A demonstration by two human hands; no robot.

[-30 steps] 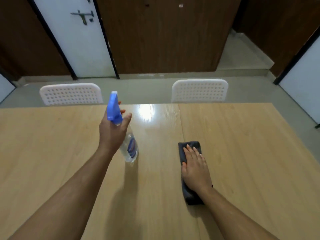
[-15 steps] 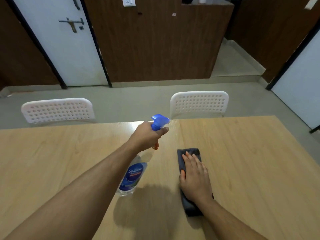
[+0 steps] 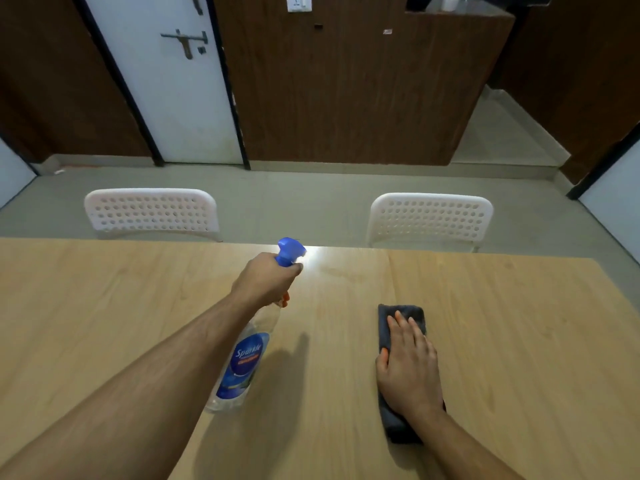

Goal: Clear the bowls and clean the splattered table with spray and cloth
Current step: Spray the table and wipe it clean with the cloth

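My left hand grips the neck of a clear spray bottle with a blue label and a blue trigger head, held tilted above the wooden table, nozzle pointing away toward the far edge. My right hand lies flat, fingers straight, pressing on a folded dark grey cloth that rests on the table to the right of the bottle. No bowls are in view.
Two white perforated chairs stand at the table's far edge. Beyond them are a grey floor, a white door and brown wooden panels. A seam runs across the tabletop near the cloth.
My left hand has tipped the bottle from upright to nozzle-forward and reached farther across the table. The view has lifted toward the door. My right hand stays on the cloth.
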